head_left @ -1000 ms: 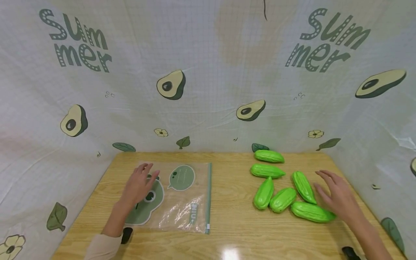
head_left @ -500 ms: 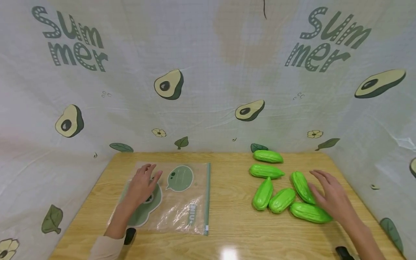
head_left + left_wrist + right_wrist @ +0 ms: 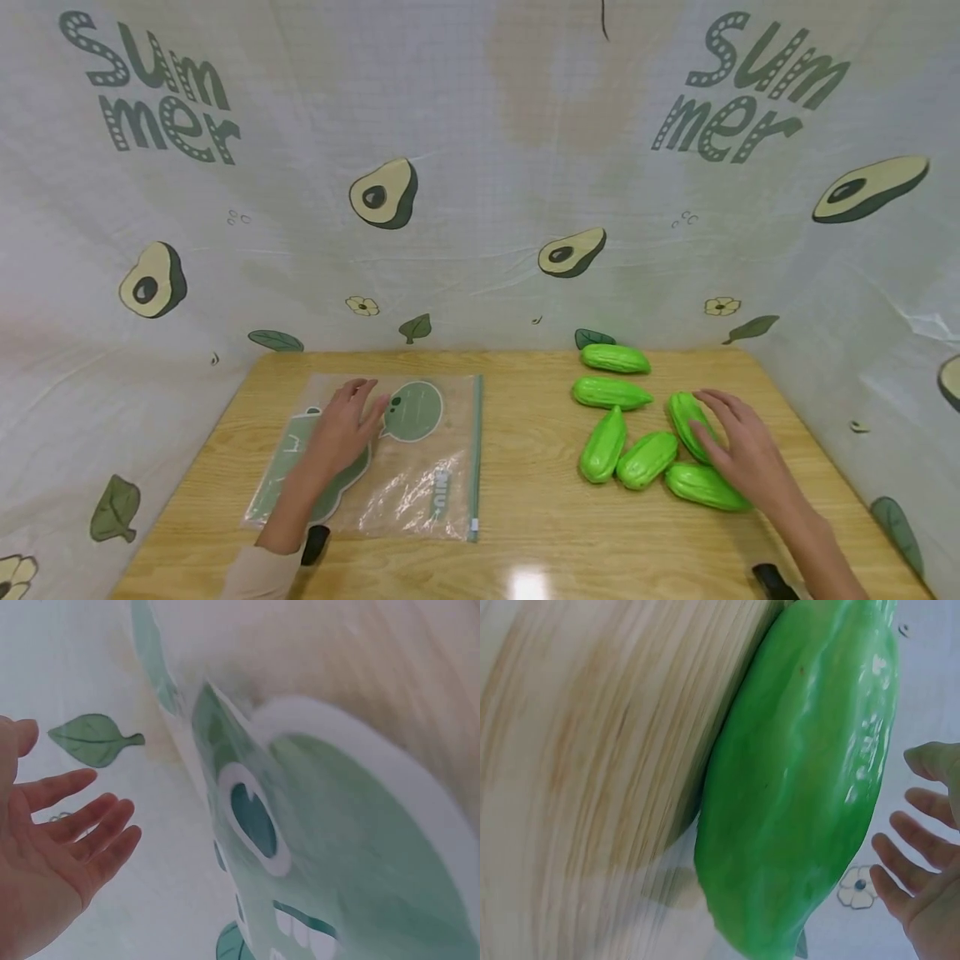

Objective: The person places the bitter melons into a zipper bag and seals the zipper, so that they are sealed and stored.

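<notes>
On the left of the table a clear zip bag [image 3: 408, 508] with a green cartoon print lies flat, its green zip edge toward the middle. My left hand [image 3: 341, 429] hovers over the bag with fingers spread and nothing in them. In the left wrist view that hand [image 3: 67, 847] shows an open palm beside the printed face. On the right lie several bright green ridged bitter-melon-like vegetables [image 3: 648, 460]. Above the rightmost two, my right hand [image 3: 738, 442] is held with relaxed fingers, partly covering them. One green vegetable [image 3: 795, 780] fills the right wrist view, with the loosely spread fingers beside it.
The wooden table [image 3: 525, 517] is walled at the back and sides by a pale cloth [image 3: 480, 167] printed with avocados and leaves. Two more green vegetables lie toward the table's back edge. A small white slider [image 3: 474, 525] sits at the zip's near end.
My right hand has moved left over the upper right vegetable. My left hand has shifted right across the bag, toward its speech-bubble print. The bag and vegetables stay in place.
</notes>
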Tool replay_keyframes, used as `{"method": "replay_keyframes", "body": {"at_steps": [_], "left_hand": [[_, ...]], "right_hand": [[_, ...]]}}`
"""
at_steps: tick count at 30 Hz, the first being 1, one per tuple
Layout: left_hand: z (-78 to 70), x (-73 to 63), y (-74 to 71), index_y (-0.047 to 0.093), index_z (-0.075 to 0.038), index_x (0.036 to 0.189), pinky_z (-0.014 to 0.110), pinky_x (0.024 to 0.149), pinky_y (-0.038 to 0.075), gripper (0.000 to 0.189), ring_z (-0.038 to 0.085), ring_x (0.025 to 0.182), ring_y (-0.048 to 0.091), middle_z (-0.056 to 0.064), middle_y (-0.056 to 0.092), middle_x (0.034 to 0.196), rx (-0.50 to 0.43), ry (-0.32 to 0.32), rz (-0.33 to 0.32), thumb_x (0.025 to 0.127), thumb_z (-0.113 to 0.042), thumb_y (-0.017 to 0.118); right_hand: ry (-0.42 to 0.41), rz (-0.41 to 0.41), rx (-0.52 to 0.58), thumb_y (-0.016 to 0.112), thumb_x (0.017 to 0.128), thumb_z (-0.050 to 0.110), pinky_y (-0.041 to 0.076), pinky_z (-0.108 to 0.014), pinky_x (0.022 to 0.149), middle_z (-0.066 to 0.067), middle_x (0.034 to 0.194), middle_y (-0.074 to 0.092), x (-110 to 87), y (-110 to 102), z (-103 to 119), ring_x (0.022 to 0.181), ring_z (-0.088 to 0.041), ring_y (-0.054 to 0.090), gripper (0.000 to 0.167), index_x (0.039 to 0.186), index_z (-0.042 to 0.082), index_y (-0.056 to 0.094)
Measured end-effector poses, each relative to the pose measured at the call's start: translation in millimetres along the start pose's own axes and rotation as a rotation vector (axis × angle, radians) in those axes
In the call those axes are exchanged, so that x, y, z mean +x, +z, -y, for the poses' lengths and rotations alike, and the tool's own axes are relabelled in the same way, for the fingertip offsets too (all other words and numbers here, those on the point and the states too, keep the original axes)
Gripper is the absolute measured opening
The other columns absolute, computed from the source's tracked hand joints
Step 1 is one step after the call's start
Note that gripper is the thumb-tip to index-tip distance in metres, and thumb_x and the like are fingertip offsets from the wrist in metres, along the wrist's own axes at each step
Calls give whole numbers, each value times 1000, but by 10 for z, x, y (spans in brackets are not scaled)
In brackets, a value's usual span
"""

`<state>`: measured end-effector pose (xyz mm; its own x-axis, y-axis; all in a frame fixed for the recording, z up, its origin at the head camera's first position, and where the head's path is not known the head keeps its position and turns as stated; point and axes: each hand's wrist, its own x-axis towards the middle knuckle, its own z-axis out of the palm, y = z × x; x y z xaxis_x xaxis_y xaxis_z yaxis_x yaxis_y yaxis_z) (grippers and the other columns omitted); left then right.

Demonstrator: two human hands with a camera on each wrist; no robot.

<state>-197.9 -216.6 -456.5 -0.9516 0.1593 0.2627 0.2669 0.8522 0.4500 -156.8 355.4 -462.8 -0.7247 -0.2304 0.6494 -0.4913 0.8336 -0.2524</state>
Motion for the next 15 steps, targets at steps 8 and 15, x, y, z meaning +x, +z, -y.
{"method": "replay_keyframes", "body": {"at_steps": [8, 15], "left_hand": [[-119, 5, 37, 51, 6, 144, 65, 105, 44, 54, 48, 133, 47, 30, 49, 144, -34, -14, 25, 109, -36, 49], [-202, 2, 75, 53, 4, 144, 63, 106, 44, 55, 46, 134, 48, 27, 50, 145, -60, -6, 15, 109, -38, 50]], "right_hand": [[41, 29, 28, 78, 84, -4, 34, -20, 105, -22, 129, 60, 40, 40, 159, 117, -43, 55, 51, 132, -3, 62], [42, 33, 62, 78, 84, -3, 32, -17, 107, -21, 129, 60, 63, 94, 273, 118, -42, 54, 50, 132, -2, 62]]}}
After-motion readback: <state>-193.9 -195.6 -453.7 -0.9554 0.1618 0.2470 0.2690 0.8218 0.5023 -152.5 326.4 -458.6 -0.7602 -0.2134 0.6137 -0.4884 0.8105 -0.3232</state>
